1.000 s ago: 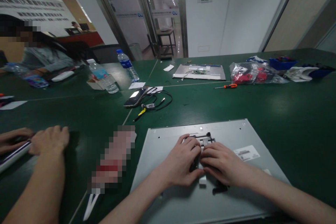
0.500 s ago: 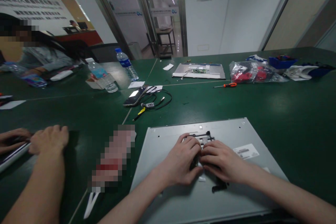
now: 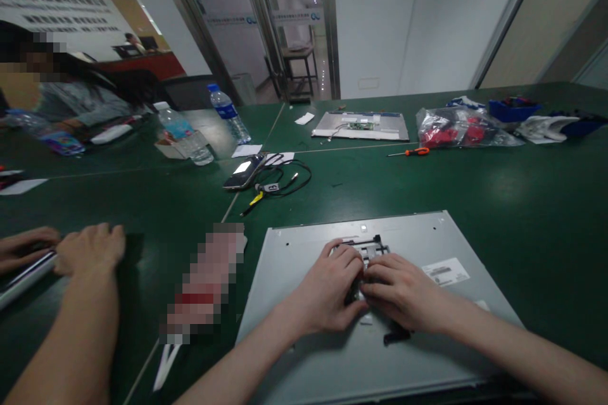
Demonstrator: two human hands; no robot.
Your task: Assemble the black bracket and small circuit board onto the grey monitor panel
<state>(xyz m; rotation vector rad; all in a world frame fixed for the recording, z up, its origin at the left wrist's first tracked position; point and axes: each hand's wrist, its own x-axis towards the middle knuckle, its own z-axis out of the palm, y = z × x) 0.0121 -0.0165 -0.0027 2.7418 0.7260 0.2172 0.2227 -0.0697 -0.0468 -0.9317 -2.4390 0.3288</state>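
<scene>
A flat grey metal panel (image 3: 304, 367), like the back of a display, lies on the table in front of me. On its middle sits a black plastic frame (image 3: 377, 240), mostly covered by my hands; a dark end (image 3: 396, 336) of it sticks out below. My left hand (image 3: 330, 288) curls around the frame's left side, thumb toward the middle. From the right, my right hand (image 3: 411, 291) bends its fingers over the same part, fingertips close to the left ones. What lies between the fingertips is hidden. A white label (image 3: 445, 272) is stuck on the panel right of my hand.
At the left, a co-worker's hands (image 3: 90, 250) grip a silver-edged device (image 3: 28, 278). A fan-shaped item (image 3: 206, 275), blurred out, lies beside the panel. Farther back are a phone (image 3: 243, 172), a black cable (image 3: 304, 186), an orange screwdriver (image 3: 415, 152), a plastic bag (image 3: 465, 130) and water bottles (image 3: 228, 114).
The view has shifted very slightly. My fingers show only a tiny movement at the black plastic frame, and the panel stays in place.
</scene>
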